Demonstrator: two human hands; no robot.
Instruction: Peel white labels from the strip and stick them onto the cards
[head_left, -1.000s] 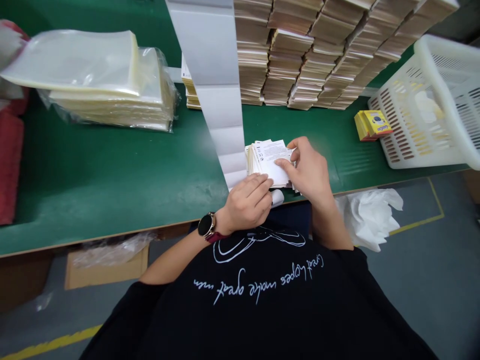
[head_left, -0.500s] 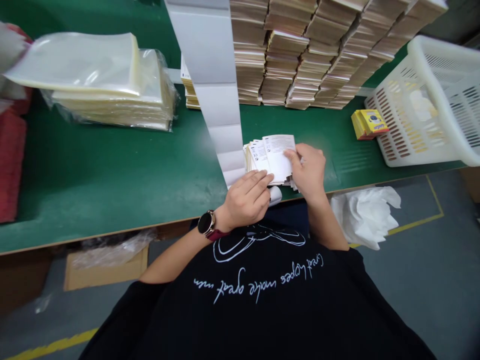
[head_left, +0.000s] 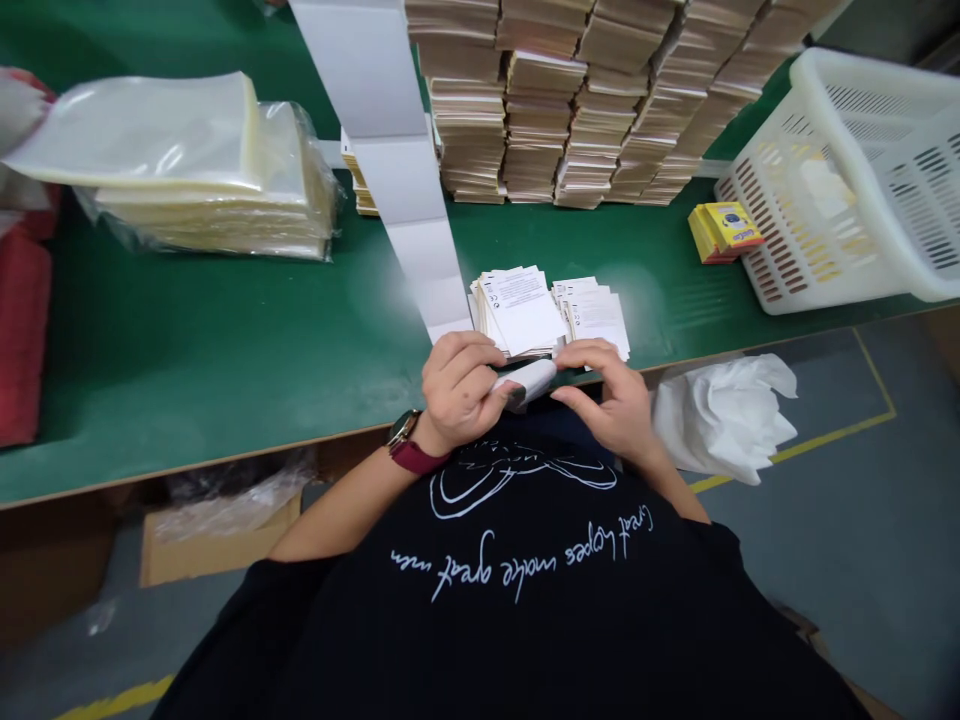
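A long white segmented strip [head_left: 409,185] runs down across the bench toward my left hand [head_left: 463,388]. The fingers of that hand are closed round the near end of a white curled piece [head_left: 534,378] at the bench edge; whether this joins the strip is hidden. My right hand [head_left: 611,395] is beside the curled piece's other end, thumb and forefinger apart, the forefinger tip close to it. Just beyond the hands lies a stack of white printed cards [head_left: 525,305]. A smaller fanned stack of cards [head_left: 598,318] lies to its right, past my right fingers.
Tall stacks of cards [head_left: 536,120] stand at the back. To the right are yellow boxes [head_left: 724,232] against a white plastic basket [head_left: 847,190]. Clear plastic sleeves [head_left: 187,180] lie on the green bench [head_left: 225,350] at left. A white bag [head_left: 724,410] hangs below its edge.
My right hand has let go of the cards and moved nearer to me. A smaller card stack now shows at right. My left hand has gone from lying on the cards to gripping the curled piece.
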